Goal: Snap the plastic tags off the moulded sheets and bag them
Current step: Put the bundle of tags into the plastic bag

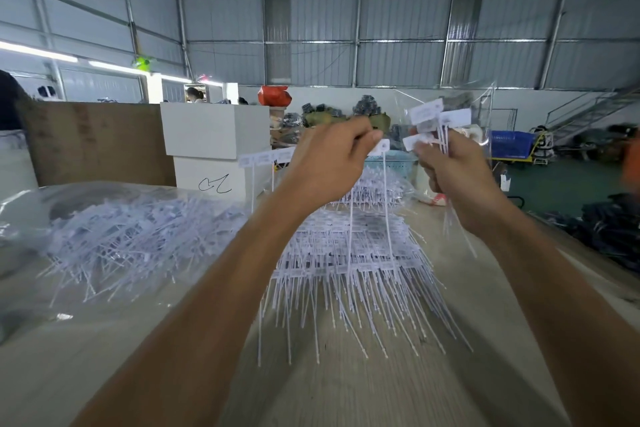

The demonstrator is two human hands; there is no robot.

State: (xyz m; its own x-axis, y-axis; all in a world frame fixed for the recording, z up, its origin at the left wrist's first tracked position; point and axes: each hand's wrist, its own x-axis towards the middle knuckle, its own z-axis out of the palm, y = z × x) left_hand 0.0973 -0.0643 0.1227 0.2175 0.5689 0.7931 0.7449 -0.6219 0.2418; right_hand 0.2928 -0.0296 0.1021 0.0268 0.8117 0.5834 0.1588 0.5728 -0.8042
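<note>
My left hand (pixel 329 156) pinches the moulded sheet (pixel 266 158) raised above the stack (pixel 353 253) on the table (pixel 346 392), my right hand (pixel 450 166) grips a bundle of snapped tags (pixel 429 121), and a careless twist could scatter them.

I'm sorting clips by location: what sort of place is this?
Most likely a factory or warehouse floor: corrugated metal walls and roof, a wooden worktable heaped with moulded tag sheets, and stacked white cartons behind.
</note>
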